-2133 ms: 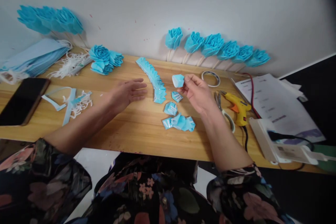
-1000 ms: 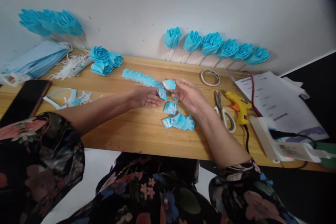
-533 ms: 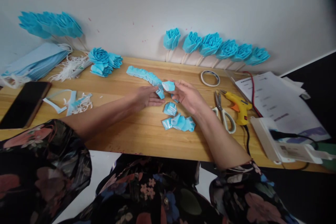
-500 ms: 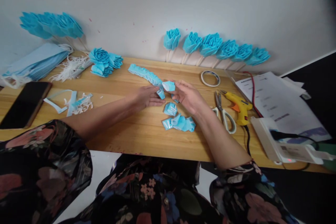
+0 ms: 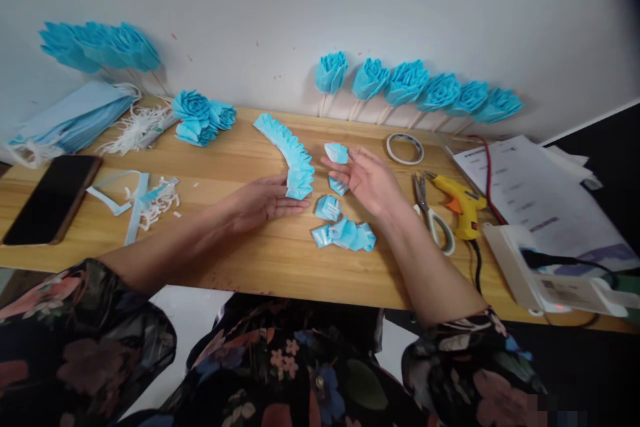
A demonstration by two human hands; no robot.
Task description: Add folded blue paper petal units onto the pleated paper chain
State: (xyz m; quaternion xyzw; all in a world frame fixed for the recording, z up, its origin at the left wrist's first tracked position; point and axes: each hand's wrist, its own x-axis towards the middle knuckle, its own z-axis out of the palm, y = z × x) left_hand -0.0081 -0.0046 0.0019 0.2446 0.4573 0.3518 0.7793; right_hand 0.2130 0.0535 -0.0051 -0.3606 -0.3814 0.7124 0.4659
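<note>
My left hand point(image 5: 257, 203) pinches the near end of a long strip of overlapping blue folded petals point(image 5: 291, 152), which curves away toward the back of the table. Between the fingertips of my right hand point(image 5: 373, 181) is a single blue folded petal point(image 5: 336, 153), apart from the strip. Under the right fingers another folded piece point(image 5: 338, 186) lies partly hidden. Closer to me on the wood are a small blue folded piece point(image 5: 328, 208) with white strips on it and a cluster of blue pieces point(image 5: 351, 235).
Scissors point(image 5: 431, 217), a yellow glue gun point(image 5: 463, 207), a tape roll point(image 5: 405, 148) and a white power strip point(image 5: 520, 267) are at right. Blue flowers on sticks point(image 5: 407, 82) lean on the wall. Blue face masks point(image 5: 83, 119), a phone point(image 5: 53, 199) and scraps point(image 5: 135, 207) occupy the left.
The strip has come apart from beside the right hand's petal and turned, its pleated side now showing. My left hand has shifted slightly left and down, and the gap between hands has widened.
</note>
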